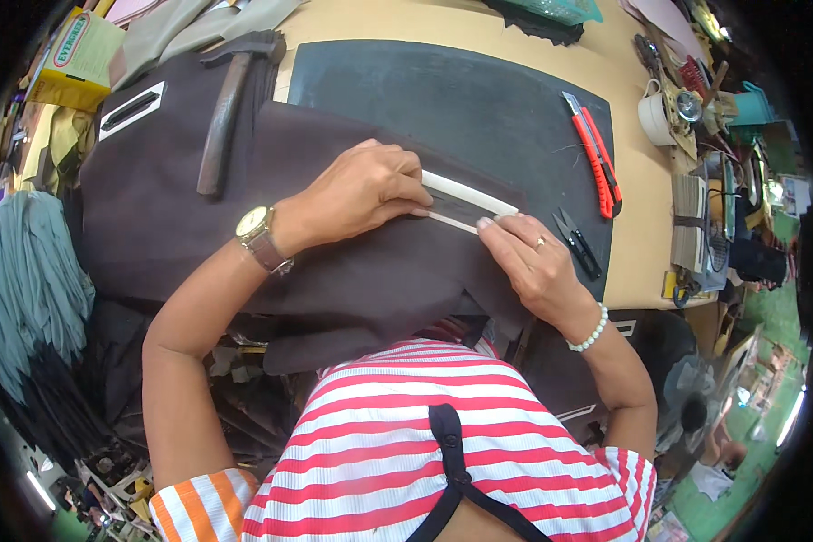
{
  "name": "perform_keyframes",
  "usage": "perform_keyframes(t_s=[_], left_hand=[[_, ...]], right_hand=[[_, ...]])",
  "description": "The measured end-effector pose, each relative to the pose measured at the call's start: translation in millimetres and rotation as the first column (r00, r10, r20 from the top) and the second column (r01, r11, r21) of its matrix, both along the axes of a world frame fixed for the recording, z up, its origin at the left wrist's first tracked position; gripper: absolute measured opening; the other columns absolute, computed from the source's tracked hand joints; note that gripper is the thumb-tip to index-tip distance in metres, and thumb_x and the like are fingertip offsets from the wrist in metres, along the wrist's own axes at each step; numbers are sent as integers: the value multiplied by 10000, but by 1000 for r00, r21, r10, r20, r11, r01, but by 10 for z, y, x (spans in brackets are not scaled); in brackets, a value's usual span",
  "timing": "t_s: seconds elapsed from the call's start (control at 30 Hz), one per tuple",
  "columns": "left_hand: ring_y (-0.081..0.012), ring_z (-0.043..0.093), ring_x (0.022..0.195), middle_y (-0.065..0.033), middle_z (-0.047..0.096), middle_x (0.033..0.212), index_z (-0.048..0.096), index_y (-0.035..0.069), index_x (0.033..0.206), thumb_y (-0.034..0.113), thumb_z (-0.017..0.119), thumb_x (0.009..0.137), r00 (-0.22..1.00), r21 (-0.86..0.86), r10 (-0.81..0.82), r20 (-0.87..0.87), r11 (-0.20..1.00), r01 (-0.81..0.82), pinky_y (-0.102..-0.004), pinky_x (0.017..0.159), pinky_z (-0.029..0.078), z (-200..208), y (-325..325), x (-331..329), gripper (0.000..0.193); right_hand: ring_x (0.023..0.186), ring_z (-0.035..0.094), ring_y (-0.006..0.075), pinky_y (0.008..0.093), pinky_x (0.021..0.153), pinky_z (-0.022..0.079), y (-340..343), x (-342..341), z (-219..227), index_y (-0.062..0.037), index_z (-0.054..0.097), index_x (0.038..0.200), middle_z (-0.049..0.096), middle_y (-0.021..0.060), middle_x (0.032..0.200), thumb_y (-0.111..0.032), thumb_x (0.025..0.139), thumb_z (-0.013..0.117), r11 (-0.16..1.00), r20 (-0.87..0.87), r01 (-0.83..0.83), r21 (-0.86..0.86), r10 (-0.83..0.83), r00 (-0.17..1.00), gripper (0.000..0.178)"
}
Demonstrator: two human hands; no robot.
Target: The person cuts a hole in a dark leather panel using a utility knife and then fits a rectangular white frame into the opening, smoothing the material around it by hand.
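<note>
Dark brown fabric (361,271) lies spread over the table's front and up to my body. A long slot in it is edged by two narrow white strips (470,191). My left hand (370,188) is closed, thumb and fingers pinching the fabric at the slot's left end. At the opposite end, the fingers of my right hand (535,262) are bent together and grip the strip edge and cloth; their undersides are hidden. Farther left on the fabric is a similar white-framed slot (134,112).
A hammer (226,117) rests on the fabric at the left. Red box cutters (594,158) and black thread snips (576,239) lie on the dark cutting mat (406,86). A white mug (655,117) stands at the right edge. Blue-grey cloth (32,280) hangs at the left.
</note>
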State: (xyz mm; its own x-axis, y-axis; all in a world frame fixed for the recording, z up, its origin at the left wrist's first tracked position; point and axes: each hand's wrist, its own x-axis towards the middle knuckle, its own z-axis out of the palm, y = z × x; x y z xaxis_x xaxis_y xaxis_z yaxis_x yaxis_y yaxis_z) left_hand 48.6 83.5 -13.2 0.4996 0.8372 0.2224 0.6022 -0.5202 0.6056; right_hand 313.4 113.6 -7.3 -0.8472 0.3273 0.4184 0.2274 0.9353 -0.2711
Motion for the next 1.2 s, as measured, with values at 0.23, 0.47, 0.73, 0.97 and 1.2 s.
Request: perform_keyframes(t_s=[0.23, 0.47, 0.73, 0.97, 1.2], left_hand=[[-207, 570, 774, -24, 585, 774, 706, 95, 810, 149, 682, 768, 999, 67, 10, 39, 998, -13, -331, 729, 419, -60, -21, -23, 73], [-200, 553, 795, -27, 569, 790, 690, 86, 842, 155, 693, 765, 1000, 52, -12, 29, 999, 10, -332, 750, 406, -70, -23, -22, 103], [-239, 527, 859, -52, 555, 895, 599, 68, 936, 343, 793, 625, 968, 69, 215, -128, 976, -208, -347, 762, 393, 34, -82, -391, 458], [-246, 519, 857, -58, 556, 917, 603, 53, 955, 344, 783, 635, 966, 83, 237, -108, 970, -229, -348, 775, 401, -8, -120, -561, 468], [-260, 528, 855, -77, 562, 907, 606, 43, 976, 343, 775, 650, 960, 134, 261, -98, 960, -247, -358, 771, 410, -30, -177, -573, 473]], right_hand=[[877, 618, 265, 377, 771, 521, -47, 85, -36, 6, 595, 1086, 623, 117, 896, -57, 728, 697, 949, 2, 216, -230, -221, 975, 378], [1250, 379, 380, 535, 1019, 304, -39, -234, -147, -91, 492, 1292, 444, 161, 1305, -233, 806, 668, 870, 193, 487, -79, -466, 863, 536], [1367, 191, 422, 695, 1016, 161, -74, -828, -242, -197, 341, 1429, 271, 157, 1473, -349, 859, 603, 863, 286, 504, 27, -490, 824, 645], [1370, 178, 422, 704, 1009, 151, -29, -1172, -241, -184, 322, 1441, 258, 163, 1476, -344, 866, 594, 898, 275, 439, -5, -421, 864, 656], [1373, 197, 405, 680, 1031, 161, 55, -1193, -171, -144, 290, 1451, 286, 157, 1470, -355, 811, 656, 950, 274, 312, -17, -296, 915, 767]])
